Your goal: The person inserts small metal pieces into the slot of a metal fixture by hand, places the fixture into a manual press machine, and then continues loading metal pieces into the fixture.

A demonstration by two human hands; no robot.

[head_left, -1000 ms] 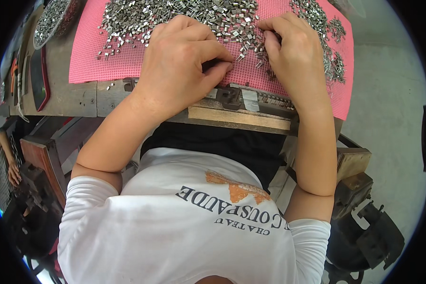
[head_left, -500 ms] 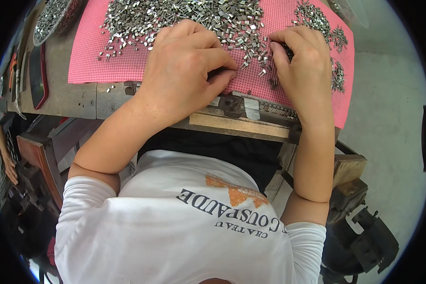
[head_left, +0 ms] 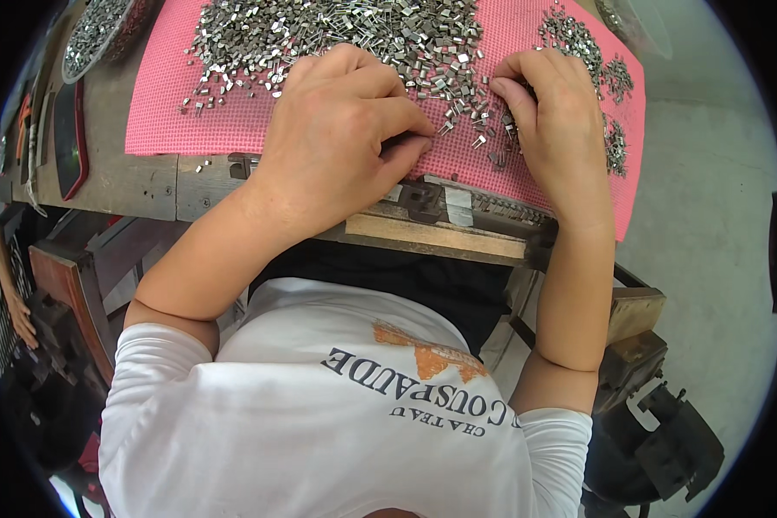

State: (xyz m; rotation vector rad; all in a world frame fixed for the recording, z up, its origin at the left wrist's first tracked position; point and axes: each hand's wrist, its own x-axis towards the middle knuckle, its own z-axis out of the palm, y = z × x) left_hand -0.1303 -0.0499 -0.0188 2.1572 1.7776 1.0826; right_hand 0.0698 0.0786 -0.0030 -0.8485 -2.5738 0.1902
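Note:
A large heap of small silver two-legged metal parts, like crystal oscillators (head_left: pixel 337 24), lies on a pink textured mat (head_left: pixel 168 108). My left hand (head_left: pixel 341 138) rests over the heap's near edge, its thumb and forefinger brought together near a few loose parts. My right hand (head_left: pixel 561 129) is curled between the heap and a smaller group of parts (head_left: pixel 574 39), thumb against the forefinger. Anything in either pinch is hidden or too small to name. Several loose parts (head_left: pixel 481 138) are scattered between the hands, some with their legs toward me.
A clear container of metal parts (head_left: pixel 99 34) stands at the far left, beside a dark red-edged flat object (head_left: pixel 71 142). Metal fittings (head_left: pixel 423 200) line the wooden bench's front edge. Another person's hand (head_left: pixel 22 319) shows at the left, below the bench.
My right hand has shifted slightly toward me and to the right, uncovering more loose parts beside its fingertips. My left hand has barely moved and keeps its pinch.

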